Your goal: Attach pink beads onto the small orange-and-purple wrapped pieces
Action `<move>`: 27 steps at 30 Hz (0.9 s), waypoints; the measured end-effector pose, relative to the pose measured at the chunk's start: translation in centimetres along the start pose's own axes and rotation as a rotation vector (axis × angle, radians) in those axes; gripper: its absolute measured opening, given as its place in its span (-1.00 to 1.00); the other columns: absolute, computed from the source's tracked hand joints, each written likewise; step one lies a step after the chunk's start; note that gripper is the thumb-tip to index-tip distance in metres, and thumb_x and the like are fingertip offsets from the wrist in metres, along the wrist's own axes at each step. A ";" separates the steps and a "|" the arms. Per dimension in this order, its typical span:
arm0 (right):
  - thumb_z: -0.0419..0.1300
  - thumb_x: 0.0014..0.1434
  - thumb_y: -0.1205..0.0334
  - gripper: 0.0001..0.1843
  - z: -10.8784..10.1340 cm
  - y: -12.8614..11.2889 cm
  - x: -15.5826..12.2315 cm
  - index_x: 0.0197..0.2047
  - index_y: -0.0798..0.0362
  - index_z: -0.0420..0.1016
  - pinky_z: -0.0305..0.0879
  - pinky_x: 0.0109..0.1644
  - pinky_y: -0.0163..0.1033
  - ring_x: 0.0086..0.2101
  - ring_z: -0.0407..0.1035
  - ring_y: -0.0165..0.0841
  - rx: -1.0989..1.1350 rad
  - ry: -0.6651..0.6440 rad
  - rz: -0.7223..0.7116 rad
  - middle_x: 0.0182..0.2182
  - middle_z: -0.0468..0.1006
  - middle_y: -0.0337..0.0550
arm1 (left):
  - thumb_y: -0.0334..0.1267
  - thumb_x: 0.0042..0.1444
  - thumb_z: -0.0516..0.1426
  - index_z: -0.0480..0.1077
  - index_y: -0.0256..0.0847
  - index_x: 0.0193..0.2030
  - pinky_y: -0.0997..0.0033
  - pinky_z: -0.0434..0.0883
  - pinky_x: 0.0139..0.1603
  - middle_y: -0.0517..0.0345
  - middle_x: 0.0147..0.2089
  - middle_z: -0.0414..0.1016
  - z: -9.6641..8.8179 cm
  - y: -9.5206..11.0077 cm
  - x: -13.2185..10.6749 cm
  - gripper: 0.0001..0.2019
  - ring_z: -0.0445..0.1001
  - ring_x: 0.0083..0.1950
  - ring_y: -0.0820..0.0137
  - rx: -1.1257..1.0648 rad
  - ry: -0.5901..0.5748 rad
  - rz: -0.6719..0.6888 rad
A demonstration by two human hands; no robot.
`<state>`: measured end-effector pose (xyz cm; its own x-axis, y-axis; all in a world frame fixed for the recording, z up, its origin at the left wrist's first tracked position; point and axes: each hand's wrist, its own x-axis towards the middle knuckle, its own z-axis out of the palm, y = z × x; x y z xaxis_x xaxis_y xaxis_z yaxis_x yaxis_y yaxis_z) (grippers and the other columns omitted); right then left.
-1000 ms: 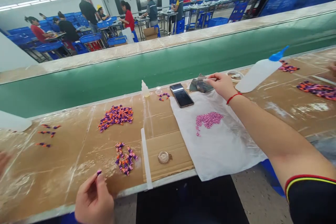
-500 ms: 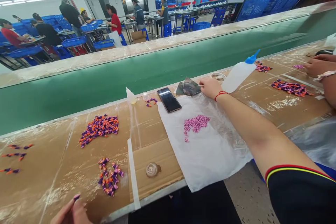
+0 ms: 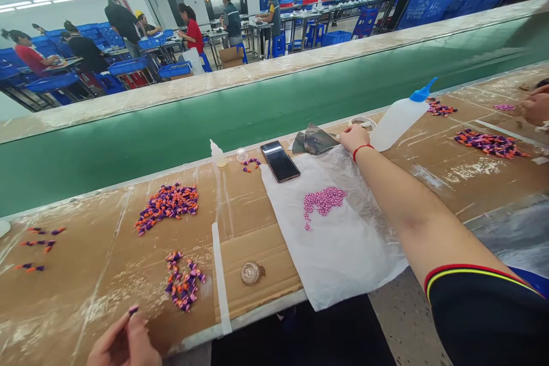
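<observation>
My left hand (image 3: 124,342) sits at the bench's near edge, fingers pinched on a small purple piece (image 3: 133,310). My right hand (image 3: 354,138) reaches far across a white plastic sheet (image 3: 343,246), curled against a dark crumpled foil bag (image 3: 315,140) and beside a white squeeze bottle with a blue nozzle (image 3: 398,117). Whether it grips the bag I cannot tell. A small heap of pink pieces (image 3: 322,201) lies on the sheet. A cluster of purple-orange pieces (image 3: 183,282) lies near my left hand, with a bigger pile (image 3: 168,204) further back.
A black phone (image 3: 280,160), a small glue bottle (image 3: 217,154) and a round clear cap (image 3: 251,272) lie on the cardboard-covered bench. A green conveyor belt (image 3: 240,117) runs behind. A co-worker's hand (image 3: 534,106) works at the right near another pile (image 3: 489,143). Several people stand at distant tables.
The view has shifted slightly. My right hand has settled lower against the foil bag. My left hand stays at the near edge with the purple piece.
</observation>
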<state>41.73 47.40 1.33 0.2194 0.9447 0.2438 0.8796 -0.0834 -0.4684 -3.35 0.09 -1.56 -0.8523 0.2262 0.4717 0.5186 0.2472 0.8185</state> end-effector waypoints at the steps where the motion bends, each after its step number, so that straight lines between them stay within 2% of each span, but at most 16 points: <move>1: 0.23 0.39 0.07 -0.72 -0.5 -0.3 -0.2 -0.01 0.12 0.48 0.48 -0.06 -0.12 -0.17 0.45 -0.31 -0.015 0.004 0.056 -0.11 0.51 -0.11 | -0.17 -0.05 0.34 0.59 -0.33 -0.24 0.40 0.45 -0.44 0.06 -0.44 0.57 0.1 0.5 0.0 -0.72 0.42 -0.52 0.39 0.010 0.018 -0.002; 4: 0.26 0.32 0.20 -0.82 -2.2 -2.0 -1.2 -0.08 0.13 0.50 0.40 -0.04 -0.11 -0.20 0.41 -0.30 -0.035 0.030 0.131 -0.16 0.52 -0.07 | -0.13 -0.02 0.31 0.58 -0.32 -0.26 0.40 0.45 -0.41 0.09 -0.44 0.55 0.5 1.7 -0.2 -0.72 0.44 -0.51 0.41 0.024 0.093 0.032; 6: 0.24 0.21 0.42 -0.83 -3.5 -3.5 -2.4 -0.11 0.22 0.53 0.29 -0.02 -0.05 -0.17 0.38 -0.22 -0.015 0.059 0.071 -0.13 0.54 0.17 | -0.11 -0.01 0.29 0.53 -0.31 -0.29 0.39 0.48 -0.39 0.10 -0.41 0.55 0.6 2.1 -0.3 -0.72 0.46 -0.49 0.41 -0.012 0.097 0.099; 8: 0.18 0.17 0.48 -0.81 -4.7 -5.2 -4.1 -0.16 0.24 0.57 0.25 -0.01 -0.04 -0.17 0.38 -0.22 0.026 0.056 -0.030 -0.14 0.56 0.20 | -0.11 0.05 0.27 0.50 -0.30 -0.27 0.40 0.49 -0.36 0.12 -0.39 0.55 0.7 2.1 -0.5 -0.74 0.49 -0.46 0.42 -0.023 0.066 0.118; 12: 0.23 0.15 0.33 -0.82 -7.0 -8.5 -10.1 -0.16 0.14 0.57 0.28 -0.18 -0.18 -0.33 0.37 -0.36 0.239 0.014 -0.264 -0.27 0.59 0.00 | -0.15 0.10 0.25 0.49 -0.31 -0.25 0.42 0.50 -0.30 0.09 -0.32 0.57 0.5 1.6 -0.8 -0.77 0.53 -0.37 0.43 -0.064 0.042 0.101; 14: 0.25 0.09 0.24 -0.86 -8.0 -10.0 -14.0 -0.27 0.09 0.56 0.27 -0.23 -0.17 -0.40 0.35 -0.37 0.359 -0.078 -0.361 -0.35 0.58 -0.06 | -0.14 0.11 0.24 0.49 -0.30 -0.24 0.44 0.50 -0.31 0.10 -0.32 0.57 0.5 1.5 -0.9 -0.76 0.53 -0.38 0.45 -0.085 0.031 0.082; 17: 0.21 0.03 0.07 -0.80 -8.5 -11.7 -19.1 -0.38 0.01 0.53 0.25 -0.29 -0.13 -0.47 0.30 -0.33 0.385 -0.218 -0.543 -0.47 0.52 -0.13 | -0.14 0.12 0.24 0.50 -0.30 -0.23 0.47 0.49 -0.34 0.10 -0.32 0.58 0.4 1.4 -0.9 -0.76 0.53 -0.40 0.47 -0.129 -0.015 0.065; 21: 0.12 0.08 -0.05 -0.70 -8.1 -11.8 -23.1 -0.42 -0.02 0.51 0.22 -0.36 -0.13 -0.47 0.33 -0.26 0.399 -0.315 -0.750 -0.51 0.51 -0.14 | -0.16 0.12 0.24 0.51 -0.30 -0.24 0.49 0.50 -0.36 0.07 -0.32 0.60 0.1 1.2 -0.7 -0.78 0.54 -0.40 0.46 -0.190 -0.091 0.054; 24: 0.12 0.13 -0.09 -0.68 -7.8 -10.3 -24.4 -0.40 -0.04 0.51 0.21 -0.37 -0.12 -0.46 0.36 -0.24 0.395 -0.303 -0.761 -0.48 0.54 -0.13 | -0.18 0.10 0.27 0.51 -0.30 -0.26 0.47 0.52 -0.34 0.05 -0.33 0.62 -0.2 1.1 -0.7 -0.80 0.56 -0.38 0.43 -0.221 -0.164 0.057; 27: 0.14 0.14 -0.16 -0.63 -7.6 -8.1 -25.1 -0.42 -0.06 0.54 0.16 -0.43 -0.13 -0.51 0.30 -0.25 0.384 -0.259 -0.692 -0.51 0.53 -0.11 | -0.21 0.06 0.29 0.53 -0.29 -0.27 0.46 0.53 -0.32 0.06 -0.34 0.62 -0.4 1.1 -0.7 -0.82 0.57 -0.37 0.42 -0.232 -0.218 0.065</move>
<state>32.32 21.97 5.52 -0.4634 0.7900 0.4014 0.5649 0.6124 -0.5530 -2.26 -0.20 -0.87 -0.7700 0.4372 0.4647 0.5209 0.0103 0.8535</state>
